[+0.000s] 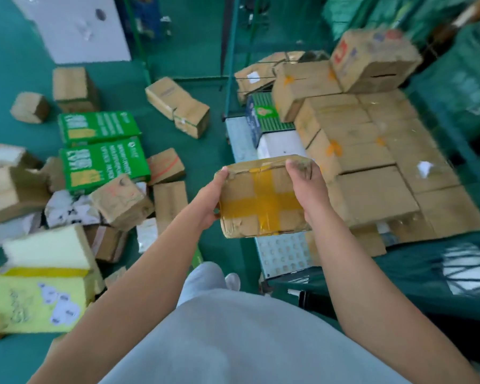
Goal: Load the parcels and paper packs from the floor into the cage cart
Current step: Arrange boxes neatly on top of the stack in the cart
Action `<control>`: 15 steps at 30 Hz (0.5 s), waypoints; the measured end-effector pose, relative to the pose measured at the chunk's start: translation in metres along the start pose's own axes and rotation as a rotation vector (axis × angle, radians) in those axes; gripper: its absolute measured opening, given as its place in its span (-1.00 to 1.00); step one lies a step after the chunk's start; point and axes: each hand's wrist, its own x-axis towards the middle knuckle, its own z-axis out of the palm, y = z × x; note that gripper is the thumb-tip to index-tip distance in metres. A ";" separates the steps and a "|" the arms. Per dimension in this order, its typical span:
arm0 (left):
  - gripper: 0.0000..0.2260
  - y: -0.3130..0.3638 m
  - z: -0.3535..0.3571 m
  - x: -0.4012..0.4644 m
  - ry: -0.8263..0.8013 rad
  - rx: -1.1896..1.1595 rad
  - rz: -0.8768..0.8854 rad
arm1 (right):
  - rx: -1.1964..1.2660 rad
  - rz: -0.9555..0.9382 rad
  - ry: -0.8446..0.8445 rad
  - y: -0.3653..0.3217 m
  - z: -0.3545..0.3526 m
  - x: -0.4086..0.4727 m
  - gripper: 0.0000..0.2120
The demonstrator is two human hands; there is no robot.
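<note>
Parcel (263, 200) gripped both hands, at cage cart (277, 256) edge.

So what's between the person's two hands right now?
Head view: a taped cardboard parcel, gripped by the left hand and right hand.

Your green floor (205, 151) carries a scatter of brown parcels (178, 106) on your left, two green paper packs (100, 145) lying flat among them, and a yellow box (39, 297) nearest you. To your right, the cage cart (277, 256) bed holds tightly packed cardboard boxes (372, 151), one tilted on top.
</note>
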 end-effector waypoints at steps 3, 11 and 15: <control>-0.52 0.008 0.040 0.008 -0.072 0.076 -0.008 | 0.013 0.006 0.113 0.004 -0.036 0.009 -0.12; -0.51 0.021 0.119 0.020 -0.191 0.263 -0.070 | -0.077 0.099 0.279 0.024 -0.097 0.020 -0.12; -0.45 0.027 0.149 0.040 -0.224 0.398 -0.096 | -0.149 0.161 0.336 0.034 -0.110 0.031 -0.13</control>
